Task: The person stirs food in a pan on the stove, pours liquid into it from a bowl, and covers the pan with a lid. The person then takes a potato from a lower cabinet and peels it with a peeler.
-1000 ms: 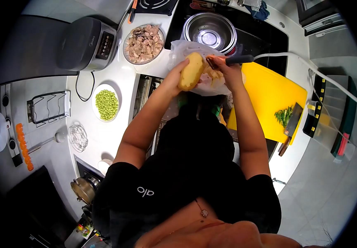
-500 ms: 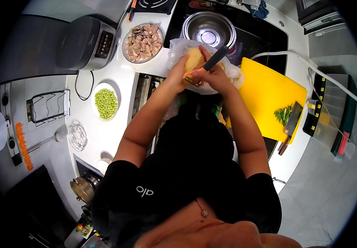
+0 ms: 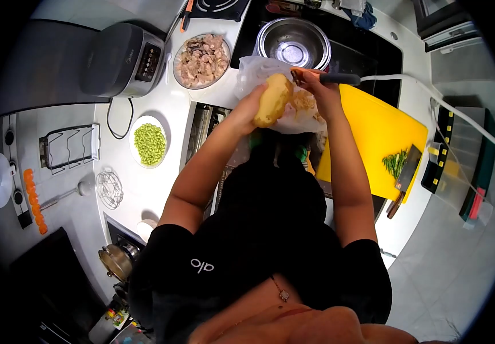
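Observation:
My left hand is closed around a large, mostly peeled potato, held over a white plastic bag. In my right hand is a peeler with a dark grey handle and an orange head, lifted just right of the potato and apart from it. Potato peelings lie in the open bag below. Behind the bag stands a metal bowl on the black cooktop.
A yellow cutting board at the right carries chopped green pieces and a cleaver. On the left counter are a plate of raw meat pieces, a bowl of green beans, a rice cooker and a wire rack.
The peeler has moved from the potato's near end up and right, away from it, and its handle has swung level. The potato now shows more fully in my left hand.

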Tool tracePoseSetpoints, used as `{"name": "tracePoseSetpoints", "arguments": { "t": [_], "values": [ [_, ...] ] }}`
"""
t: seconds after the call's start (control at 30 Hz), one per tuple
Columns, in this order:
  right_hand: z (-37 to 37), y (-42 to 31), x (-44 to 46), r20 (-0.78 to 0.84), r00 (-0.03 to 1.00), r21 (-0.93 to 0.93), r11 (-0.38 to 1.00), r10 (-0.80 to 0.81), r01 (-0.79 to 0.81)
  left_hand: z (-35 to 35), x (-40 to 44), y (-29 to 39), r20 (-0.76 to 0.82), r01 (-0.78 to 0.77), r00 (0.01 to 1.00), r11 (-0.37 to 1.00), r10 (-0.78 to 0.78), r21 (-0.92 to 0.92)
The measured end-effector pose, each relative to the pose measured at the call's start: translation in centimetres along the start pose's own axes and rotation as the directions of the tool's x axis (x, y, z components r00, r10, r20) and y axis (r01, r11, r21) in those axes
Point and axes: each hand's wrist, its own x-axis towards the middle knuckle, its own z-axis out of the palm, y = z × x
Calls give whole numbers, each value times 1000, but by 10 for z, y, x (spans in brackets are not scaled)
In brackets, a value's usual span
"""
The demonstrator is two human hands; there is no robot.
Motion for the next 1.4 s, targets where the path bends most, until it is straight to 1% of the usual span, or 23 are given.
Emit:
{"name": "tracePoseSetpoints", "arguments": {
  "t": [0.07, 0.1, 0.2, 0.3, 0.33, 0.37, 0.4, 0.47, 0.5, 0.53, 0.6, 0.63, 0.7, 0.8, 0.93, 0.97, 1.07, 1.1, 1.13, 1.2, 1.23, 1.33, 1.4],
  "values": [
    [-3, 5, -5, -11, 998, -10, 998, -70, 69, -3, 5, 1, -47, -19, 999, 999, 17, -50],
    [7, -4, -17, 10, 999, -100, 994, -36, 36, -4, 7, 0, -69, -26, 997, 997, 20, -75],
    [32, 1, -40, 219, 976, -124, 992, 23, 5, -1, 14, -4, -32, -40, 999, 979, 34, -199],
    [42, 3, -46, 225, 974, -128, 992, 35, -6, -1, 15, -7, 37, -47, 998, 975, 56, -218],
    [43, 3, -46, 227, 973, -128, 992, 37, -8, 1, 16, -7, 23, -32, 999, 971, 39, -238],
    [41, 7, -45, 258, 966, -97, 994, -33, 60, 2, 16, -8, 11, -16, 1000, 966, 20, -258],
    [37, 11, -43, 217, 976, -144, 987, -34, 66, 4, 16, -9, 0, 1, 1000, 960, -1, -279],
    [23, 14, -33, 137, 989, -241, 967, -47, 79, 6, 11, -6, -11, 24, 1000, 992, -25, -128],
    [20, 5, -25, 48, 991, -199, 971, -129, 136, 7, 5, -6, -23, 36, 999, 998, -38, -55],
    [9, 1, -19, -39, 990, -273, 954, -137, 121, 9, -1, -6, -26, 60, 998, 998, -61, -33],
    [-3, -2, -11, -7, 996, -272, 958, -94, 88, 14, -11, -6, -35, 104, 994, 994, -103, 17],
    [-5, 1, -10, -55, 997, -325, 945, -59, 38, 9, -8, -10, 7, 61, 998, 998, -61, 9],
    [-7, 4, -6, -150, 989, -428, 902, -10, -56, 3, 0, -9, -46, 22, 999, 999, -23, -27],
    [0, 6, -13, -104, 994, -280, 960, -39, 8, -7, 8, -7, -100, -15, 995, 998, 9, -61],
    [9, 9, -30, -8, 1000, -200, 980, -21, 19, -5, 8, -6, -149, -17, 989, 995, 3, -95],
    [13, 0, -35, 22, 999, -209, 977, 36, -31, -5, 8, -7, -146, -25, 989, 995, 11, -96],
    [24, -10, -43, 156, 986, -253, 967, 58, -17, -5, 14, -12, -112, -47, 993, 991, 33, -127],
    [19, 6, -38, 233, 966, -207, 976, 114, -65, -6, 18, -16, -85, -56, 995, 986, 43, -158],
    [19, 13, -36, 258, 966, -238, 971, 26, 37, -8, 21, -18, -58, -65, 997, 980, 55, -188],
    [27, 16, -35, 320, 937, -289, 927, -141, 238, -5, 16, -15, -33, -76, 997, 986, 72, -147],
    [26, 12, -34, 341, 913, -381, 855, -224, 352, -3, 13, -14, -21, -83, 996, 988, 81, -128],
    [20, 13, -27, 413, 891, -323, 884, -189, 337, 7, 2, -9, -9, -15, 1000, 993, 14, -116],
    [19, 7, -27, 403, 904, -265, 927, -145, 266, 13, 3, -12, -64, -10, 998, 989, 0, -149]
  ]
}}
